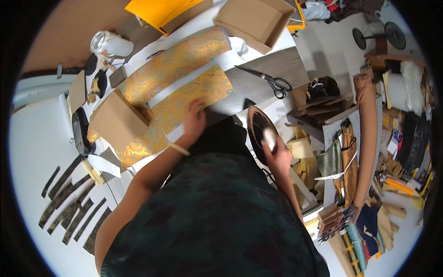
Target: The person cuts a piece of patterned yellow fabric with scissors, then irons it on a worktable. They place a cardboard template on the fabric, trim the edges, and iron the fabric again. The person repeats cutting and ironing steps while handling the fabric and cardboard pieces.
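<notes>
Head view: our right hand (278, 159) grips a pointed dark iron (260, 130); our left hand (194, 122), empty, half-curls over speckled gold sheeting (188, 98).

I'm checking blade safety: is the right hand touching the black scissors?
Apart. In the head view, the black scissors lie farther up the picture, with a plain gap between their handles and the right hand.

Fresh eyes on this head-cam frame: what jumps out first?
Probably the mottled gold sheets left of centre, with the left hand at the near edge of one. Next, the dark clothes iron gripped in the right hand, just right of the wearer's body. Beyond it, black-handled scissors lie on a dark grey surface, while a bright yellow object stands out at the top edge.
</notes>
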Action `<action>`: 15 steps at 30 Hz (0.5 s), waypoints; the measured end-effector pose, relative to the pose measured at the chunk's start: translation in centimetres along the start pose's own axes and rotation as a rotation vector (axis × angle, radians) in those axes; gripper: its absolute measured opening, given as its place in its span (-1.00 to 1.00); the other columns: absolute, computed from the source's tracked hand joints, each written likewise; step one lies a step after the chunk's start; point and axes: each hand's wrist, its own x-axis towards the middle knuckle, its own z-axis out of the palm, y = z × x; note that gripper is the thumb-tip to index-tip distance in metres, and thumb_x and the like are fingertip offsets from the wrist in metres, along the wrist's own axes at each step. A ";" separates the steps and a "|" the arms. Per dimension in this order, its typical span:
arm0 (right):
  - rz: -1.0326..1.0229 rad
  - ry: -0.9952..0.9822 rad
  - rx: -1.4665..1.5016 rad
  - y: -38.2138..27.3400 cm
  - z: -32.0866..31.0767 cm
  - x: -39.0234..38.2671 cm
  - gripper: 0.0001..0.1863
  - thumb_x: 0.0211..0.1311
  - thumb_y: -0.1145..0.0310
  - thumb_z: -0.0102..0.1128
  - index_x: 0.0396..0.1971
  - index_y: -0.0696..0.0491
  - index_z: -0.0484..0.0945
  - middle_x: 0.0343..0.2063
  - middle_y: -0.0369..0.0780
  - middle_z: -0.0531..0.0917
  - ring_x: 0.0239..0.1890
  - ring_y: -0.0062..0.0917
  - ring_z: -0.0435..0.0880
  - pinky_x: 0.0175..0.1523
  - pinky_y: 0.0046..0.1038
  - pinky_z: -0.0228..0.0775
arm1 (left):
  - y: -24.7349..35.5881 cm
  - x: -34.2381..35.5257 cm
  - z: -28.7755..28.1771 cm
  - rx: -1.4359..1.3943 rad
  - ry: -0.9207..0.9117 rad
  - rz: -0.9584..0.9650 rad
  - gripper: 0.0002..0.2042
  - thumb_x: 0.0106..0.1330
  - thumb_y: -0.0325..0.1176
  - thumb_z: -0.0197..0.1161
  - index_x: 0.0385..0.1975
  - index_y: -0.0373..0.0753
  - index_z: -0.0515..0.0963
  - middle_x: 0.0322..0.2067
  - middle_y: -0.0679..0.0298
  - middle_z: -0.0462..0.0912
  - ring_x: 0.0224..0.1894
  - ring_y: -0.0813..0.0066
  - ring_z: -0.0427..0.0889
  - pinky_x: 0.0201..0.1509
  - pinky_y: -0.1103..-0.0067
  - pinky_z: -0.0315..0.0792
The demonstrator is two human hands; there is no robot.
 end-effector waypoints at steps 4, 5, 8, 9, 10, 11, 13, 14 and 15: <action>-0.378 -0.069 -0.036 -7.9 1.2 7.6 -0.55 0.29 0.07 0.42 -0.02 0.08 0.61 -0.36 0.02 0.75 -0.32 -0.02 0.76 -0.22 -0.05 0.60 | -1.8 -3.6 -4.8 0.551 -0.148 -0.042 -0.51 0.50 -0.20 0.18 0.44 0.08 0.43 0.55 0.00 0.20 0.61 -0.24 0.00 0.58 -0.16 -0.04; -0.456 -0.089 -0.047 -9.6 1.8 9.3 -0.56 0.27 0.06 0.44 -0.04 0.08 0.62 -0.34 0.01 0.76 -0.31 -0.02 0.77 -0.21 -0.06 0.60 | -2.5 -3.9 -4.7 0.532 -0.176 -0.014 -0.50 0.52 -0.14 0.16 0.45 0.10 0.42 0.57 0.02 0.15 0.63 -0.23 -0.06 0.58 -0.20 -0.10; -0.732 -0.153 -0.145 -13.3 3.5 13.3 -0.57 0.18 0.03 0.49 -0.14 0.04 0.67 -0.34 -0.03 0.75 -0.28 -0.05 0.75 -0.16 -0.09 0.61 | -4.3 -4.9 -3.2 0.495 -0.245 0.061 -0.50 0.53 -0.06 0.15 0.45 0.14 0.42 0.60 0.09 0.10 0.65 -0.19 -0.11 0.59 -0.22 -0.18; -0.811 -0.301 -0.213 -14.9 3.9 15.1 -0.58 0.18 0.00 0.49 -0.13 -0.02 0.68 -0.35 -0.06 0.76 -0.27 -0.08 0.76 -0.16 -0.10 0.60 | -4.1 -5.0 -2.9 0.460 -0.246 0.062 -0.49 0.53 -0.08 0.16 0.47 0.14 0.40 0.61 0.10 0.06 0.65 -0.19 -0.13 0.59 -0.23 -0.19; -0.870 -0.333 -0.259 -15.5 5.0 16.0 -0.58 0.17 -0.01 0.48 -0.13 -0.03 0.68 -0.34 -0.08 0.77 -0.26 -0.10 0.76 -0.16 -0.10 0.60 | -3.7 -4.7 -3.0 0.432 -0.241 0.065 -0.48 0.53 -0.09 0.16 0.48 0.14 0.38 0.62 0.11 0.03 0.66 -0.19 -0.16 0.59 -0.23 -0.21; -0.930 -0.365 -0.301 -15.6 6.0 16.7 -0.58 0.17 -0.03 0.47 -0.13 -0.04 0.68 -0.34 -0.09 0.77 -0.26 -0.12 0.77 -0.16 -0.11 0.59 | -3.4 -4.6 -3.0 0.408 -0.235 0.067 -0.46 0.53 -0.10 0.17 0.50 0.13 0.36 0.63 0.12 0.00 0.66 -0.19 -0.18 0.59 -0.23 -0.23; -0.972 -0.449 -0.348 -16.1 7.3 17.9 -0.58 0.19 -0.06 0.45 -0.17 -0.04 0.67 -0.33 -0.09 0.77 -0.24 -0.12 0.76 -0.14 -0.10 0.59 | -3.5 -5.5 -3.1 0.396 -0.195 0.011 -0.46 0.52 -0.10 0.19 0.49 0.12 0.38 0.63 0.05 -0.01 0.66 -0.18 -0.17 0.60 -0.23 -0.24; -1.011 -0.460 -0.366 -16.3 8.1 18.3 -0.58 0.19 -0.06 0.44 -0.17 -0.04 0.67 -0.33 -0.09 0.77 -0.23 -0.11 0.76 -0.14 -0.10 0.59 | -3.5 -5.9 -3.3 0.409 -0.189 -0.022 -0.46 0.51 -0.10 0.19 0.49 0.12 0.38 0.63 0.03 -0.02 0.66 -0.18 -0.17 0.60 -0.23 -0.23; -1.048 -0.470 -0.385 -16.3 8.5 18.6 -0.58 0.20 -0.07 0.44 -0.17 -0.04 0.67 -0.33 -0.08 0.77 -0.23 -0.11 0.76 -0.13 -0.09 0.59 | -3.5 -6.3 -3.4 0.422 -0.184 -0.052 -0.46 0.51 -0.10 0.19 0.48 0.11 0.38 0.63 0.01 -0.03 0.66 -0.19 -0.17 0.60 -0.23 -0.23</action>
